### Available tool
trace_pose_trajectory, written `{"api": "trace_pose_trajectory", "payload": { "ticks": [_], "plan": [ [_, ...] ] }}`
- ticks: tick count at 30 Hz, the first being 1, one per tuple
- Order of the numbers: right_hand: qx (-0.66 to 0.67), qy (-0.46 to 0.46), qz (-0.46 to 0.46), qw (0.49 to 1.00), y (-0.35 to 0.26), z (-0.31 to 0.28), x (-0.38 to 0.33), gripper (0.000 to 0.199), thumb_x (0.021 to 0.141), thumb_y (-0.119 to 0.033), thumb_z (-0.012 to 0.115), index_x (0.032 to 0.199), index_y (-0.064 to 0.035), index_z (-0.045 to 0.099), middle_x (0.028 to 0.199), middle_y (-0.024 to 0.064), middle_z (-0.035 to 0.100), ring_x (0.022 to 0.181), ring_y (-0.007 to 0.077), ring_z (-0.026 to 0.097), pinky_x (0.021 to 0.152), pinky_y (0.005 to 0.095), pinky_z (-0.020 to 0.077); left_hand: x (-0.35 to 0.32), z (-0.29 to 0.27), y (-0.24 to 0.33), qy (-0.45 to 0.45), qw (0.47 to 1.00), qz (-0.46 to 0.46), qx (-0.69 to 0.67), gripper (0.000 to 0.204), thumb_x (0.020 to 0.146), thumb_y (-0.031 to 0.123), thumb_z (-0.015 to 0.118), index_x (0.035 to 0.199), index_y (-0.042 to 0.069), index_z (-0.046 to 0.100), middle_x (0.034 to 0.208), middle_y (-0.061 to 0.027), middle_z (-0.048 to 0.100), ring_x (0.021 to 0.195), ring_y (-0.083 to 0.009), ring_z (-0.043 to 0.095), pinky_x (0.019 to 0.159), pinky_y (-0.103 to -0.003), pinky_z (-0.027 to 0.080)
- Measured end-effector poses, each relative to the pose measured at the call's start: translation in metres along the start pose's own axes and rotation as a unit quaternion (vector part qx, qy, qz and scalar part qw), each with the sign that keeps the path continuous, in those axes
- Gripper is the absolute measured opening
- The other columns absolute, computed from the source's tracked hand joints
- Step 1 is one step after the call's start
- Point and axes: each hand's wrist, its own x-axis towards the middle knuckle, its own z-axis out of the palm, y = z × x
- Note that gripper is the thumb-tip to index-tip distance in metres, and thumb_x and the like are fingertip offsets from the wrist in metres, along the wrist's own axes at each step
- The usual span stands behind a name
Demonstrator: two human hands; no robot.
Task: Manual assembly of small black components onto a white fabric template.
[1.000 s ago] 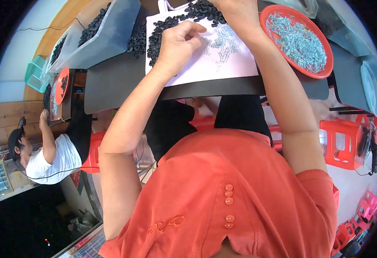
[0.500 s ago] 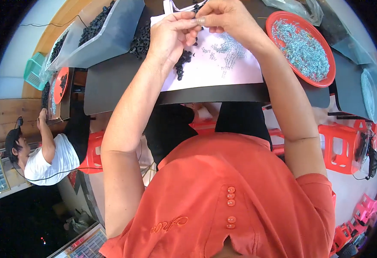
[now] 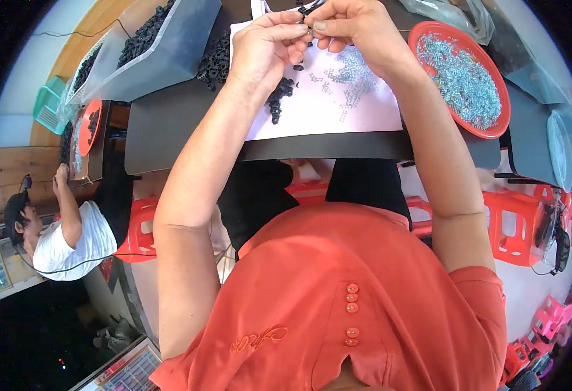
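My L hand & R hand meet over the white cloth, nr some black bits, both pinched nearly closed on a tiny pc btwn them. Can't tell what it is; best press soft & straight so it won't slip.

The head-worn fisheye looks down from close above shirt and table.

The shirt at the lower centre of the frame is coral red, with glossy red buttons and embroidery of orange-red thread. At the top, black pieces and pale silvery-blue pieces make dark and light patches over a pinkish-white sheet. In the upper right, the tray is orange-red. The table is dark grey.
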Motion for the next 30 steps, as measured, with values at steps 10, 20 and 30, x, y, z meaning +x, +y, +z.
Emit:
{"api": "trace_pose_trajectory", "payload": {
  "ticks": [10, 20, 30],
  "plan": [
    [0.011, 0.007, 0.025, 1.0, 0.009, 0.004, 0.003, 0.007, 0.08, -0.001, 0.066, 0.087, 0.0014, 0.068, 0.071, 0.0053, 0.064, 0.059, 0.0107, 0.058, 0.054, 0.0222, 0.0454, -0.001, -0.002, -0.012, 0.045, 0.997, 0.061, 0.009, 0.017, 0.081, -0.008, 0.064, 0.096, -0.006, 0.06, 0.077, -0.016, 0.067, 0.059, -0.0163, 0.064, 0.049, -0.023, 0.048],
    [0.021, -0.002, 0.043, 0.999, 0.007, 0.007, 0.003, 0.013, 0.076, 0.006, 0.065, 0.088, 0.0028, 0.065, 0.07, 0.0053, 0.062, 0.059, 0.0104, 0.056, 0.051, 0.0222, 0.0427, -0.003, -0.006, -0.015, 0.05, 0.992, 0.092, 0.07, 0.017, 0.082, -0.006, 0.064, 0.098, -0.006, 0.059, 0.078, -0.0139, 0.067, 0.061, -0.0167, 0.063, 0.047, -0.024, 0.045],
    [-0.43, 0.005, -0.064, 0.901, 0.028, 0.011, 0.006, 0.015, 0.078, 0.0, 0.065, 0.092, 0.0016, 0.067, 0.074, 0.0094, 0.067, 0.071, 0.0155, 0.063, 0.066, 0.0291, 0.0501, -0.013, 0.008, 0.006, 0.148, 0.988, 0.042, 0.031, 0.017, 0.078, -0.009, 0.061, 0.093, -0.004, 0.058, 0.069, -0.0121, 0.062, 0.044, -0.0156, 0.053, 0.042, -0.024, 0.042]
  ]
}}
